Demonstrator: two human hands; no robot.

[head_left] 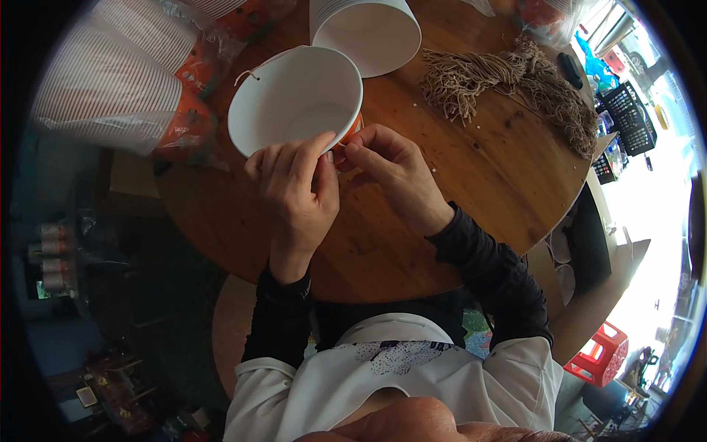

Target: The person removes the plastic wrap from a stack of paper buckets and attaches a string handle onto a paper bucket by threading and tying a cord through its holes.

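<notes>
At the table's point(471, 191) twelve o'clock side, our left hand point(294, 188) pinched the white paper bucket's point(294, 99) rim while our right hand point(390, 173) nipped its string end, which we judged might slip or tear the hole.

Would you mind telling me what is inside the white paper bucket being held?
The white paper bucket looks empty: only its bare white wall shows. The left hand and right hand cover its near rim.

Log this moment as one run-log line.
left hand: grips paper bucket rim | right hand: pinches at rim beside it | cord bundle: on table
</notes>
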